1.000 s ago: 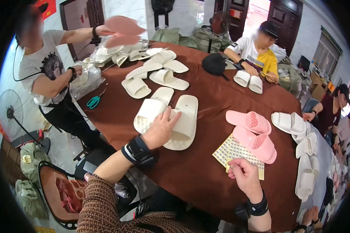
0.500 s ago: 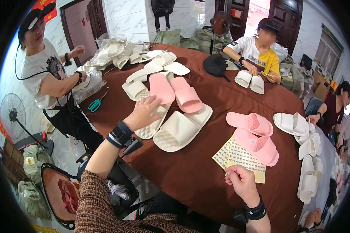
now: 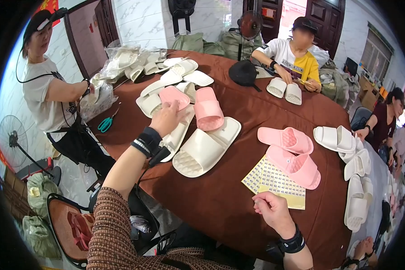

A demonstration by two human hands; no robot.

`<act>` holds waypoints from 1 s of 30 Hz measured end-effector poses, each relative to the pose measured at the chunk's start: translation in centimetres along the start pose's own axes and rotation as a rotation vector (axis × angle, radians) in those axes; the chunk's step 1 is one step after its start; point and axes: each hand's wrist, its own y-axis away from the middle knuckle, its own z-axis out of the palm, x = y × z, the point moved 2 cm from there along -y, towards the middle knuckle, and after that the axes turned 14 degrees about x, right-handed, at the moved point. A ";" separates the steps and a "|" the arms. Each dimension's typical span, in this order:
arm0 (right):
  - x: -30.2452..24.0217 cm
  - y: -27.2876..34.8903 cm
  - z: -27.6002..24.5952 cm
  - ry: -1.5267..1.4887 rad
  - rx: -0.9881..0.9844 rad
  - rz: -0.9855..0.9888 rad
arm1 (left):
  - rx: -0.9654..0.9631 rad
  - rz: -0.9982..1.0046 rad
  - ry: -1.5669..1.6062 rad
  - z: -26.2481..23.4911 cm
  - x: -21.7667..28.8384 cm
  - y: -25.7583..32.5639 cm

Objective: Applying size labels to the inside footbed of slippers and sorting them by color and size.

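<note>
While the left hand is stretched out over the brown table, a pink slipper is gripped by its closed fingers, above a cream slipper. A yellow sticker sheet is just touched by the right hand, loosely curled, nothing held.

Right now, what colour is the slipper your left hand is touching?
Pink. The left hand rests on a pink slipper, seen in the head view.

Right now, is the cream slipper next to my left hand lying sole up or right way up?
Right way up. The cream slipper lies flat on the brown table, strap on top, its footbed showing at the heel end.
</note>
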 end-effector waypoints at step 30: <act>0.5 -0.2 0.1 0.059 -0.019 -0.094 | -0.220 -1.002 1.388 -1.8 -2.9 2.3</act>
